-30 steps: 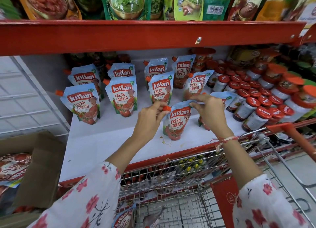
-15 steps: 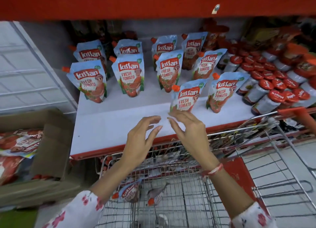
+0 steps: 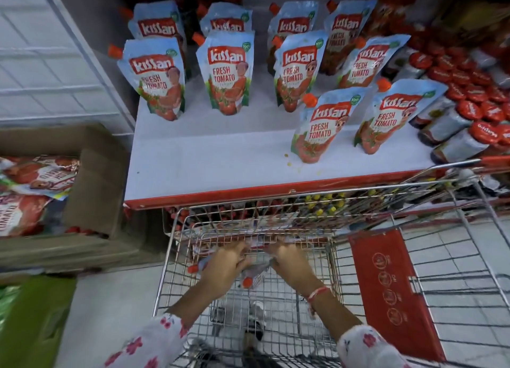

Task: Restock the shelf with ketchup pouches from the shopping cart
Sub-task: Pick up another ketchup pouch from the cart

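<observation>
Hands: left hand (image 3: 225,268) and right hand (image 3: 289,263) down in the shopping cart (image 3: 386,202), fingers curled on ketchup pouches (image 3: 255,274); clasp unclear.
Pouch: lies flat between both palms.
Axis: blurred; orange cap (image 3: 247,282) toward wrists.

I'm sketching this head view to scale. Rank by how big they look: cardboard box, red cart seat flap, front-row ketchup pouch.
1. cardboard box
2. red cart seat flap
3. front-row ketchup pouch
The flap sits nearer the camera, so true sizes may differ.

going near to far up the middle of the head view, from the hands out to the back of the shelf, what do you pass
left hand and right hand in the shopping cart → red shelf edge → bare white shelf → nearest ketchup pouch → middle-row pouch → back-row pouch
</observation>
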Demonstrator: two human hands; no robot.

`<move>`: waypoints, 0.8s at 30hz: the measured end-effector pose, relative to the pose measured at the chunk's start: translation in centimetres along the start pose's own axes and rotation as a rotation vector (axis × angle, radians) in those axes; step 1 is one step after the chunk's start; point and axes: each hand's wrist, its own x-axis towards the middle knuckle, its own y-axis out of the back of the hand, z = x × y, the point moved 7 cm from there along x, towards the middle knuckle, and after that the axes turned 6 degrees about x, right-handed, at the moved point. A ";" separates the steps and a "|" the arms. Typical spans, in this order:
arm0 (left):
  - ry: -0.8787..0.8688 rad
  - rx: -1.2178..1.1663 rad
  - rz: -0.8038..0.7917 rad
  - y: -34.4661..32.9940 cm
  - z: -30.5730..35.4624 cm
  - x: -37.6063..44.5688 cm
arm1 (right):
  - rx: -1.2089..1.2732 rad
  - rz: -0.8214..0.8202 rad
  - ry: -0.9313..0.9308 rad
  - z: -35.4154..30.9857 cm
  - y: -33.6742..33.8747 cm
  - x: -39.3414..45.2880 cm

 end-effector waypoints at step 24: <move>0.102 0.101 -0.146 -4.0 -2.3 -1.2 | -0.063 -0.009 0.188 -0.8 -0.6 -0.6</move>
